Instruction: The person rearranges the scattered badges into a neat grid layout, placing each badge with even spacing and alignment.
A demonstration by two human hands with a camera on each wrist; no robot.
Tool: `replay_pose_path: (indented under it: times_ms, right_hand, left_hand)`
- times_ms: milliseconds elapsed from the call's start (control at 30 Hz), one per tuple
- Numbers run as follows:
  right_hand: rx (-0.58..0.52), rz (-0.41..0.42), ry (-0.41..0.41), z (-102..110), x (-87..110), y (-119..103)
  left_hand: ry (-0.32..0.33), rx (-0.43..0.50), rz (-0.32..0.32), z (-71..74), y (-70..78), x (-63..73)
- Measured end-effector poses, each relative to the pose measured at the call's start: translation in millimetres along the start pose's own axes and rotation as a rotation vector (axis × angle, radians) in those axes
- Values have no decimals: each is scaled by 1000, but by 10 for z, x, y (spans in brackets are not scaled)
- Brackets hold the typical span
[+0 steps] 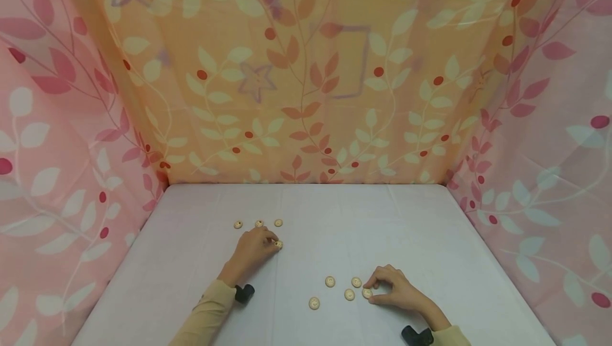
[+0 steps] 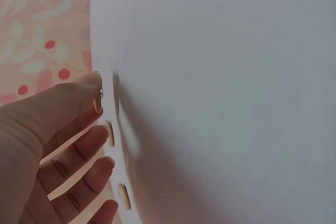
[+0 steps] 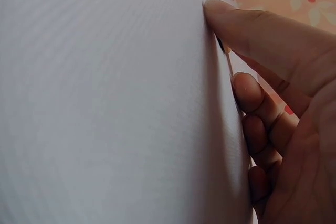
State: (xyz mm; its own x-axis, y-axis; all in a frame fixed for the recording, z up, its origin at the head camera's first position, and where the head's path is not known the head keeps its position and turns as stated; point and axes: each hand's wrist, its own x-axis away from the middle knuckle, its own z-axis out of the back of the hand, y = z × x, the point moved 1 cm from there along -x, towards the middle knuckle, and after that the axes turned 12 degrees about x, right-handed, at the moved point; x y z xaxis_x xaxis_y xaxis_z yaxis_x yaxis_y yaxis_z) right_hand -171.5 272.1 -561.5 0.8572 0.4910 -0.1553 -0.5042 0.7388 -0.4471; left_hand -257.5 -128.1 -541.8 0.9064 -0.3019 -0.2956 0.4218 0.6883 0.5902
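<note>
Between its thumb and a finger my left hand (image 1: pixel 252 247) pinches a round wooden button (image 1: pixel 279 244), tilted and held just above the white table in the left wrist view. Behind that hand lie three more buttons, one at the left (image 1: pixel 238 225), a middle button (image 1: pixel 259 224) partly covered by the hand, and one at the right (image 1: pixel 279 222). My right hand (image 1: pixel 397 288) has thumb and forefinger around the edge of another button (image 1: pixel 366 293) on the table. In the right wrist view the thumb (image 3: pixel 231 22) hides most of that button.
Several pale buttons lie left of the right hand, among them a near one (image 1: pixel 314 303) and a farther one (image 1: pixel 330 281). White cloth covers the table (image 1: pixel 191 261). Patterned curtains (image 1: pixel 306 123) stand at the back and both sides.
</note>
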Motion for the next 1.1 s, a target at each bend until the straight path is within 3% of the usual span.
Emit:
replay_pose_path:
  times_ms: [300,733,1100]
  right_hand:
    - [-2,35,26,-1,14,-7]
    - [-11,12,8,11,0,-20]
    - [-3,30,23,21,5,-28]
  left_hand:
    - [-24,31,43,5,-45,-47]
    - [-43,51,79,26,-54,-81]
    - [-28,44,57,50,-34,-67]
